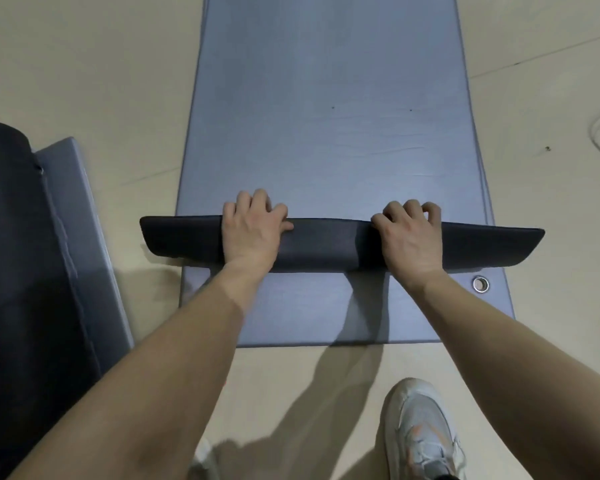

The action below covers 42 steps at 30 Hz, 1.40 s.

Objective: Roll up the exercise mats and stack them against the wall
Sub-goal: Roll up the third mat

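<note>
Fingers of left hand [253, 233] and right hand [411, 237] curl around dark rolled mat [329, 244] atop blue mat [326, 98].

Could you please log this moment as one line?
stage: early roll | left hand: grips dark rolled edge | right hand: grips same edge | blue mat: mostly flat | rolled mat: at left

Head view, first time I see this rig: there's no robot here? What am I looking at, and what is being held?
No machine: a camera worn on a person's head looks down at their two bare hands. A blue mat lies on the floor. The left hand and the right hand both curl over a dark turned-up strip across it, seemingly the start of a roll. At left lies a second mat, partly rolled. Bottom right is the person's shoe.
</note>
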Available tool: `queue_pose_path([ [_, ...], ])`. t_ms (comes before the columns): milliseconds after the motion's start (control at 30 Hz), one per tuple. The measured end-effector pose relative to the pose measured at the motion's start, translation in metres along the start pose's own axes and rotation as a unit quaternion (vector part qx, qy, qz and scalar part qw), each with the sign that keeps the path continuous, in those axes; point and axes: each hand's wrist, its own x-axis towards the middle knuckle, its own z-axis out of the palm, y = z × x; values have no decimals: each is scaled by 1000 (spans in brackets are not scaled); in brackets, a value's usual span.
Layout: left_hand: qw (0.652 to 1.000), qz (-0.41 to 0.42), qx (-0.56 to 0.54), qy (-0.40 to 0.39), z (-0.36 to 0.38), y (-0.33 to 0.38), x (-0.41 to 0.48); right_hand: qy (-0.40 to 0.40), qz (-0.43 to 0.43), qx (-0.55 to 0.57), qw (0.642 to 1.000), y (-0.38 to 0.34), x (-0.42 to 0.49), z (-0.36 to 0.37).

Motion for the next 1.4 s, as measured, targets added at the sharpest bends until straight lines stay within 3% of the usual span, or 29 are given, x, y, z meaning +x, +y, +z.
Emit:
queue_pose_path([
  [100,997,3,-55,58,22,-5,-17,4,-5,44,999,-6,-24,11],
  [233,991,81,-94,-50,34,-29,-51,-125,-68,31,989,-5,-47,17],
  [400,991,81,-29,-107,24,-21,-67,-151,-61,69,984,-8,-50,10],
  [533,986,89,-18,-142,-2,-24,-66,-228,-65,95,967,6,-44,-22],
  [767,963,39,-46,-262,-13,-28,4,-418,-16,179,891,23,30,-27],
  [867,970,6,-11,-244,2,-22,21,-358,13,133,924,18,35,-21],
  [933,973,-9,18,-231,9,-17,33,-210,29,98,972,5,21,-17],
  [1000,982,-17,29,-184,12,-15,36,-100,-10,83,992,-10,-6,-14],
  [1167,996,-18,-61,60,17,-8,-6,-160,-70,9,985,-8,-20,0],
  [1200,996,4,-68,60,22,-10,-19,-178,-73,14,981,-7,-7,1],
  [1300,993,97,23,-59,31,-27,-37,-213,-89,11,973,-6,16,5],
  [1400,979,160,9,-123,26,-36,-4,-158,-54,-8,986,-8,-2,2],
])
